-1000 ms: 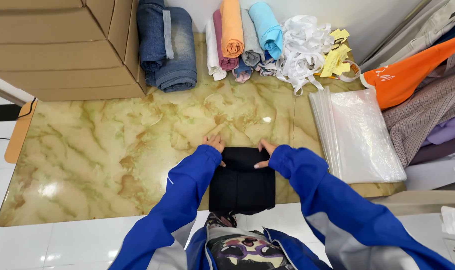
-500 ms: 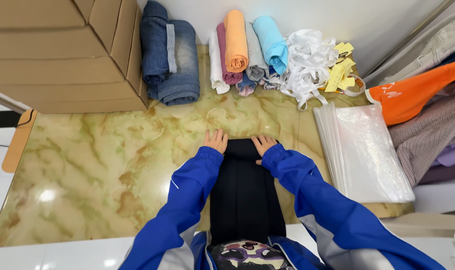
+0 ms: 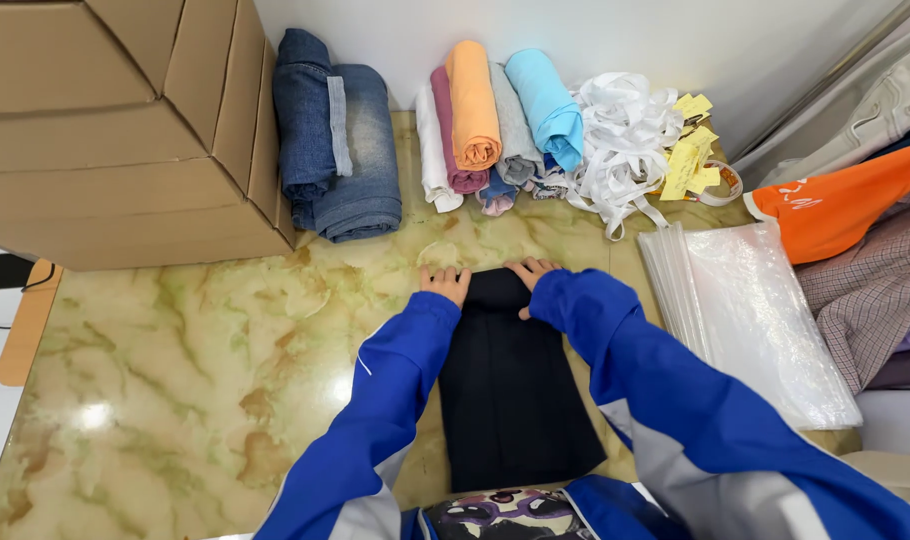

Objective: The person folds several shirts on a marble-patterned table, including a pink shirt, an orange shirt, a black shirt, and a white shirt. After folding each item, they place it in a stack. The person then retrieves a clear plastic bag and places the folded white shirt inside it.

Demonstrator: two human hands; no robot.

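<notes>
Black garment pressed flat at far end by both hands

Black garment (image 3: 515, 400) lies as a long folded strip on the marbled green-yellow table (image 3: 175, 380), running from the near table edge away from the person, centred between both blue sleeves. Left hand (image 3: 445, 284) sits on the far left corner of the strip, fingers bent down, tips on the fabric edge; pinching it or just pressing, cannot tell. Right hand (image 3: 531, 274) rests on the far right corner, fingers spread a little and laid flat on the cloth, not closed around anything visible.

Just right of the right arm: stack of clear plastic bags (image 3: 755, 320) on the table. Further right, plaid fabric (image 3: 865, 290) and an orange garment (image 3: 835, 205).

Left side: big cardboard box (image 3: 115, 130). Beside it at the back, folded blue jeans (image 3: 335, 140). Next along the wall, rolled garments: white, maroon, orange roll (image 3: 473, 100), grey, light blue roll (image 3: 545, 105). Then a tangle of white ribbon (image 3: 620, 140), yellow paper tags (image 3: 690, 150) touching it, and a tape roll (image 3: 723, 185) near the tags.
</notes>
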